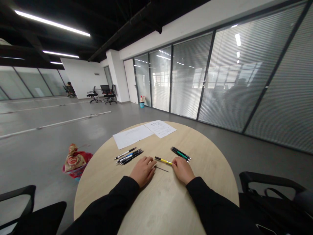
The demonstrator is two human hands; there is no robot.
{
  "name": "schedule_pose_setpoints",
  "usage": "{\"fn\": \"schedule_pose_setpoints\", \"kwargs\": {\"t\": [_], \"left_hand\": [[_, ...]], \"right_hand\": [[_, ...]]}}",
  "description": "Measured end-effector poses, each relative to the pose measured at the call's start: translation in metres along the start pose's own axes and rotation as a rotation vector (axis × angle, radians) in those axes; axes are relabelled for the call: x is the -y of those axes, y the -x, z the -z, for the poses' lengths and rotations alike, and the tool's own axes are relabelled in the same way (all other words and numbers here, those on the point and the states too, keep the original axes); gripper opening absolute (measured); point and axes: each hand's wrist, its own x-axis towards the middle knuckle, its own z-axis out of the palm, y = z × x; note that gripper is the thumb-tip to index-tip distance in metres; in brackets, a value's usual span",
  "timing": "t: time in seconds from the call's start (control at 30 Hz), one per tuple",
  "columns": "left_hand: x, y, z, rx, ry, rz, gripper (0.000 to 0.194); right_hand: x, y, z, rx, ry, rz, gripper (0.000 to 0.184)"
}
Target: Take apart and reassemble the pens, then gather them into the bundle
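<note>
My right hand [183,170] is closed on one end of a yellow pen barrel [164,161] with a black end pointing left. My left hand [143,170] rests low over the table, fingers curled together. From its fingertips a thin dark pen refill [161,169] sticks out to the right, just below the yellow barrel. Beyond my left hand lies a bunch of pens [129,156], white, blue and black. Past my right hand is a second group of pens [180,153], black with a green one among them.
The round wooden table [161,209] carries a blank-looking sheet [132,136] and a printed sheet [160,128] at its far side. Black chairs stand at left [31,212] and right [271,182]. A bin with a red bag [78,161] is on the floor.
</note>
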Motion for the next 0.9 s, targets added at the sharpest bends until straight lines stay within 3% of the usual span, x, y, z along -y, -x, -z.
{"fn": "schedule_pose_setpoints", "kwargs": {"t": [0.5,0.73,0.9], "left_hand": [[-0.002,-0.008,-0.013,0.054,-0.006,-0.050,0.018],[-0.007,-0.012,-0.016,0.109,-0.153,-0.172,0.019],[-0.011,-0.012,-0.015,0.110,-0.193,-0.176,0.021]], "right_hand": [[-0.006,-0.004,-0.005,-0.056,-0.120,-0.066,0.008],[-0.006,-0.005,-0.004,-0.044,-0.125,-0.080,0.009],[-0.007,-0.005,-0.004,-0.051,-0.142,-0.064,0.010]]}}
